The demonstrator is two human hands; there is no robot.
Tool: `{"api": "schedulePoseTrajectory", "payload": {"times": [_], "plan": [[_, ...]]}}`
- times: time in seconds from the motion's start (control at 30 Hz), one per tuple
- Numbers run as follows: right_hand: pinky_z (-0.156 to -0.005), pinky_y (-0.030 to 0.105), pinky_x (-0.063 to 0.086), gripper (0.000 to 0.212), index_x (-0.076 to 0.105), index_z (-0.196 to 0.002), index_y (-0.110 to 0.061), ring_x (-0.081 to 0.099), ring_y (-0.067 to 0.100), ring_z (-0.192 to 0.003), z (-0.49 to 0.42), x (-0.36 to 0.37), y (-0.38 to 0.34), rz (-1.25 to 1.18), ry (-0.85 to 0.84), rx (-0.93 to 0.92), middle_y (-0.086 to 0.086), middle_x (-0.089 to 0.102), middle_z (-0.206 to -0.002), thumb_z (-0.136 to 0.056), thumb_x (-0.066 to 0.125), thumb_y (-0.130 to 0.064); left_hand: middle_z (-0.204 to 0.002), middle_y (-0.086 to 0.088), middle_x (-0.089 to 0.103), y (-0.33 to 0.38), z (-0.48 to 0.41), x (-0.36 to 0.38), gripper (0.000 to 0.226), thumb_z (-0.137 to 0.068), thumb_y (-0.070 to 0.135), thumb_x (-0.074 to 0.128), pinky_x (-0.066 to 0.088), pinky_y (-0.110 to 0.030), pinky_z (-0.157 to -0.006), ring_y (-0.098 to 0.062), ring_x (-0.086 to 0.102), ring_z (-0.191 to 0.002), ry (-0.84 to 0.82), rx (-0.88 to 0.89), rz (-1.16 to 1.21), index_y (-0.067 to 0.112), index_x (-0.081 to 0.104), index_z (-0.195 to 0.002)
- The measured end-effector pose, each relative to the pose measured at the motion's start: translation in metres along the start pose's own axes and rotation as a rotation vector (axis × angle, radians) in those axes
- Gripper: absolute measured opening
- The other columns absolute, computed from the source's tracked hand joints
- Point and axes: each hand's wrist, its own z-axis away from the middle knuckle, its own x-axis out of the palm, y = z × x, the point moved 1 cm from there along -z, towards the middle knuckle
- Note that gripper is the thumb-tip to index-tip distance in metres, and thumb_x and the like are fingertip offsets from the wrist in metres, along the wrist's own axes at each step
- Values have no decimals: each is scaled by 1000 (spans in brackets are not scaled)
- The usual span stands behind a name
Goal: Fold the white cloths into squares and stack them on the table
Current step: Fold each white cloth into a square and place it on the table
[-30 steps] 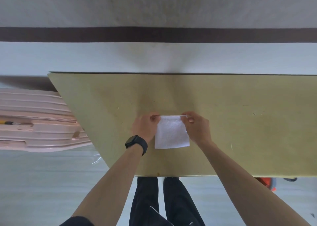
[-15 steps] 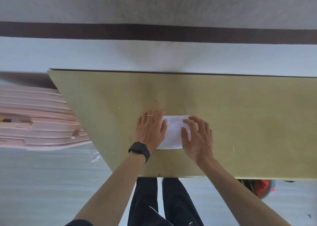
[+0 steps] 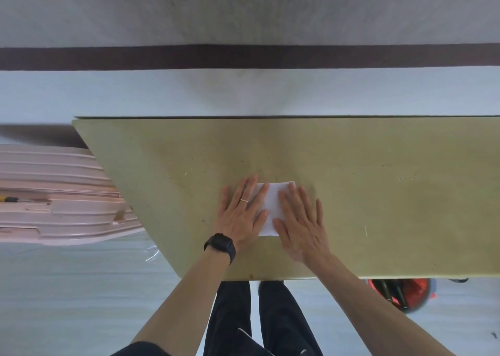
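A folded white cloth (image 3: 273, 202) lies flat on the desk (image 3: 378, 193), nearer the front edge than the back and well in from the left corner. Both hands are spread over it. The left hand (image 3: 240, 215), with a ring (image 3: 244, 200) on one finger and a dark watch (image 3: 220, 244) at the wrist, lies palm down with straight fingers across the cloth's left side. The right hand (image 3: 300, 220) lies the same way across its right side, so only a strip of white shows between them. Neither hand is curled round anything or pinching an edge. They are flat and pressing, which looks like the way to set a crease and squeeze the layers down so the fold will not spring up when let go. The cloth's far edge and one near corner peek out and look fairly straight, but how many layers there are, or whether it is a true square, is hidden under the palms. No other cloth and no stack shows on the desk, so this piece may be the base of the pile, and most of the job probably lies ahead. Off the left corner stands a pink suitcase (image 3: 54, 198). Below the front edge to the right sits something red (image 3: 400, 290) that is too blurred to name.
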Motion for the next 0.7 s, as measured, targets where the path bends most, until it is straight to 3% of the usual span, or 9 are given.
{"api": "schedulePoseTrajectory", "payload": {"times": [0.1,0.17,0.3,0.43,0.53,0.7], "plan": [[-113,40,23,61,33,-150,-21,26,22,-141,-1,-18,-5,-255,98,265,1,28,-156,-97,50,-47,-158,-6,31,12,12,-15,63,-95,51,41,28,-51,-115,-30,34,-141,99,-246,88,28,26,-152],[-103,37,35,58,44,-140,-18,41,23,-126,-8,-27,-8,-383,116,423,2,45,-138,-91,61,-44,-144,-10,46,24,13,-24,59,-94,49,50,38,-44,-104,-31,44,-127,61,-486,232,18,36,-143],[-85,33,44,42,52,-118,-17,54,21,-104,-30,-36,-12,-506,27,573,0,58,-113,-85,69,-38,-120,-9,54,41,2,-32,48,-91,39,63,52,-42,-89,-26,56,-101,65,-808,631,16,46,-130],[-68,34,51,32,50,-101,-18,61,19,-83,-48,-47,-19,-584,-123,736,-3,61,-92,-83,68,-37,-111,-3,63,46,-11,-34,37,-89,29,66,57,-43,-82,-25,64,-94,52,-879,695,17,50,-120],[-62,30,52,23,60,-99,-16,61,16,-73,-52,-51,-16,-600,-236,760,-4,63,-82,-80,64,-28,-106,-4,66,45,-18,-38,30,-85,26,62,59,-42,-78,-26,66,-90,-25,-930,713,15,56,-112],[-68,28,43,28,59,-112,-23,57,16,-88,-37,-64,-13,-650,-264,620,-8,59,-97,-84,65,-29,-104,-3,66,41,-13,-48,25,-88,25,60,51,-32,-72,-25,63,-89,-122,-851,727,13,64,-109]]}}
